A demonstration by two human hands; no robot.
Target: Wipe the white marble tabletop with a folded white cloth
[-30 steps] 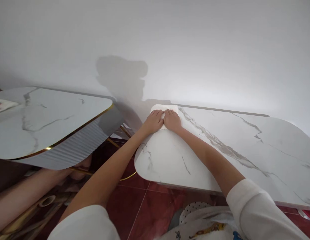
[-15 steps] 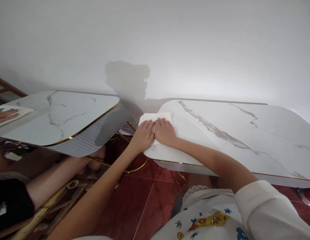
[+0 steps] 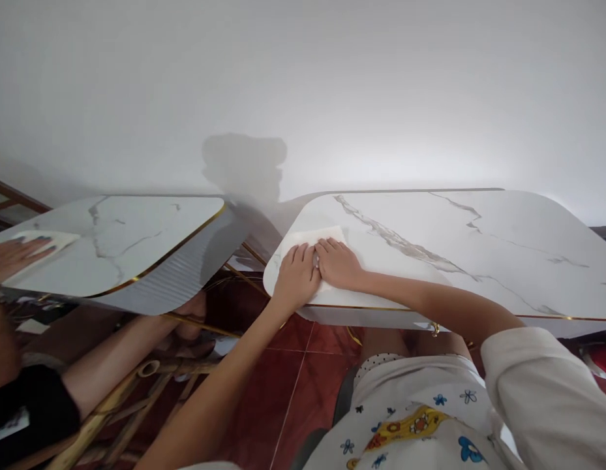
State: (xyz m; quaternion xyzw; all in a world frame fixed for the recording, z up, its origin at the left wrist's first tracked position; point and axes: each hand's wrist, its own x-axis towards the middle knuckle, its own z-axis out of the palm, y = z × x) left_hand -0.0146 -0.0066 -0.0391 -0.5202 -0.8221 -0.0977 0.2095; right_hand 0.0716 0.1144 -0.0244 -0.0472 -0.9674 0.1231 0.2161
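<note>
A white cloth (image 3: 332, 234) lies on the left end of the marble-patterned table (image 3: 430, 228). My left hand (image 3: 297, 275) rests flat on the cloth, its fingers stretched out and pointing away from me. Right beside it, my right hand (image 3: 340, 262) also presses flat on the cloth, with the thumbs close together. Both palms hide the middle of the cloth, and neither hand shows fingers wrapped round it.
A second marble-patterned table (image 3: 136, 228) with a gold edge stands to the left across a gap. Another person's hand (image 3: 19, 256) lies on a white cloth (image 3: 62, 241) there. A bamboo chair (image 3: 149, 369) stands below on the red tiled floor (image 3: 303, 378).
Both my hands and the cloth have moved slightly right, in from the table's left edge. The other person's hand and cloth have also shifted right. The view has tilted a little.
</note>
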